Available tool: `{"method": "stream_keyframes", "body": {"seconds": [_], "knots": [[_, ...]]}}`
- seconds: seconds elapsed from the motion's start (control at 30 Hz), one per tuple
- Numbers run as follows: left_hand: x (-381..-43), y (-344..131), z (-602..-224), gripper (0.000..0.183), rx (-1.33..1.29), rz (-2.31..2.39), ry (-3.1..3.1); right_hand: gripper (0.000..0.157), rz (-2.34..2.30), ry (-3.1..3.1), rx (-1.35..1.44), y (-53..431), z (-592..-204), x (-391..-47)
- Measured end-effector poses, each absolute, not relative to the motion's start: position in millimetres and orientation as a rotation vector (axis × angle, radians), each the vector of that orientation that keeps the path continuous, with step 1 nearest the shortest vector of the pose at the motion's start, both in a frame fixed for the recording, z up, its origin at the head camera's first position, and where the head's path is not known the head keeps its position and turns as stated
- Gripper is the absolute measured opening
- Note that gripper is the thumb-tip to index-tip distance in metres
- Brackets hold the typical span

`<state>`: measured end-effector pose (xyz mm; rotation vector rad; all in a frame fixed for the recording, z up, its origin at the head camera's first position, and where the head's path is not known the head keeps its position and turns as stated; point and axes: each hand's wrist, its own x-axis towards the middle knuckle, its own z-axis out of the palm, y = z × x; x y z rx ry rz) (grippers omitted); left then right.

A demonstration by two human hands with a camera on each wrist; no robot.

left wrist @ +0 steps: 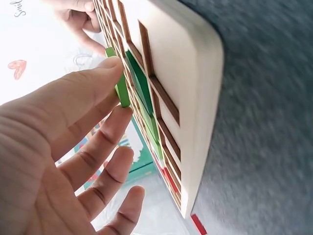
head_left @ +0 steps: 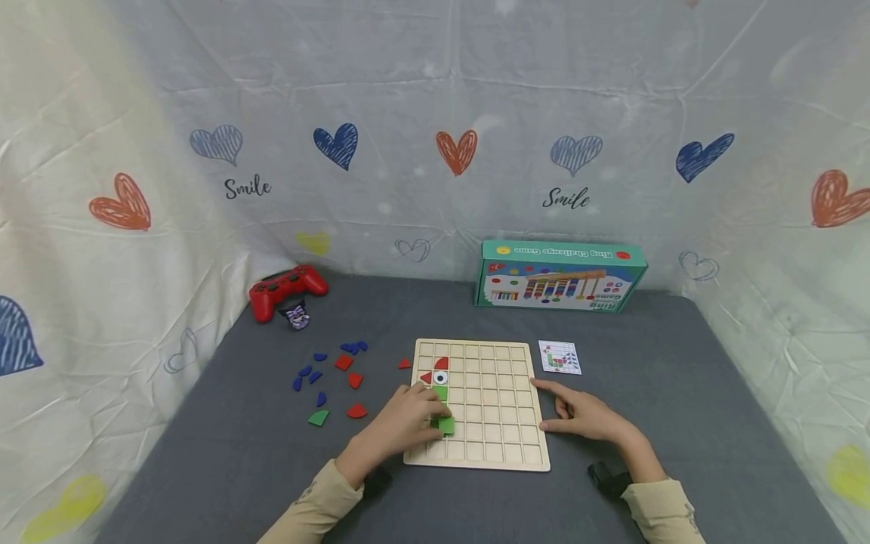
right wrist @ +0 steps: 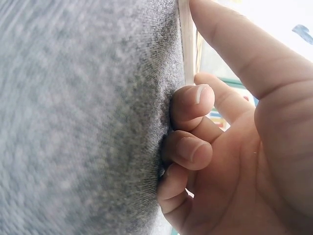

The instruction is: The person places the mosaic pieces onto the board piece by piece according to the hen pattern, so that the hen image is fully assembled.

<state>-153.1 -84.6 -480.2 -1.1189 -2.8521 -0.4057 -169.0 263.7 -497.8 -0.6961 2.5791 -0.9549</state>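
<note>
My left hand is over the left part of a wooden grid board, pinching a green tile between thumb and fingertips. In the left wrist view the tile stands tilted at the board's face, beside a darker green piece that lies in the grid. Up the same column are a green square, a white eye tile and a red rounded piece. A red triangle sits left of the eye. My right hand touches the board's right edge with thumb and index finger, its other fingers bent.
Left of the board lie several blue half-rounds, red pieces and a green piece. A pattern card lies at the board's upper right. Farther back are a game box, a red controller and a small figure.
</note>
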Motion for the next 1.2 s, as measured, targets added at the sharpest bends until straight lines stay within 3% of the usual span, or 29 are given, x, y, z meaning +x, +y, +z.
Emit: {"method": "stream_keyframes", "body": {"seconds": [0.77, 1.2], "knots": [[-150.4, -68.2, -478.4, 0.028, -1.187, -0.366, -2.874, 0.071, -0.943, 2.591, -0.723, 263.0, -496.7, -169.7], [-150.1, -83.2, -477.5, 0.028, -1.079, -0.355, -2.85, 0.071, -0.943, 2.598, -0.738, 263.3, -496.2, -169.3]]}}
